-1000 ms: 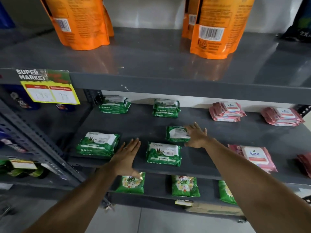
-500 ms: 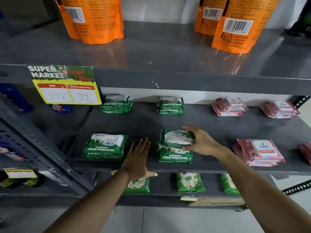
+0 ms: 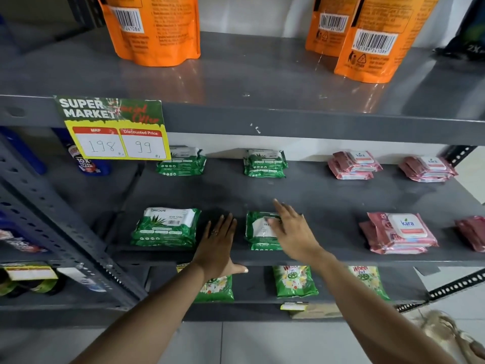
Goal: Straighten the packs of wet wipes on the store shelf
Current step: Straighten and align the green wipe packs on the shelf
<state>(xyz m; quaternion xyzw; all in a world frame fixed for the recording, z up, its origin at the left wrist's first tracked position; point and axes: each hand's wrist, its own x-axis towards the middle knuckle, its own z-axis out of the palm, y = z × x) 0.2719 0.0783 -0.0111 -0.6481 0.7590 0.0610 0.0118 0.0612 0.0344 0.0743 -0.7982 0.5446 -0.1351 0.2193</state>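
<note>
Grey painted metal runs everywhere: the middle shelf (image 3: pixel 328 195) is a dull, scuffed sheet on perforated angle posts, and on it lie soft, crinkly plastic packs of wet wipes. Near the front edge sits a green stack (image 3: pixel 258 231) of wipes, two or three packs deep, its white label panel mostly hidden by the right hand (image 3: pixel 294 229), which lies flat on top with fingers loosely extended, pressing rather than pinching. The left hand (image 3: pixel 219 243) rests palm-down on the bare shelf just beside that stack, fingers together, thumb hooked over the shelf's front lip, a ring on one finger. To its left is another green pile (image 3: pixel 166 227) printed "ORIGAMI" with an aloe-leaf picture. Along the back wall lie two more green bundles (image 3: pixel 265 162), and to the right the pink packs (image 3: pixel 399 232) reading "kara" on a rounded white flap (two further pink piles sit behind them, same brand). Clipped to the upper shelf's edge is a glossy card, the price tag (image 3: pixel 115 127), headed "SUPER MARKET", with boxes marked "MRP" and "Discounted Price" and handwritten 198 and 99. Above stand shiny orange pouches (image 3: pixel 157 30) showing barcodes and fine print too small to read. Below, green pillow bags (image 3: pixel 294 281) say "Wheel 2in1". A blue bottle behind the tag reads "10X TOTAL CLEAN".
</note>
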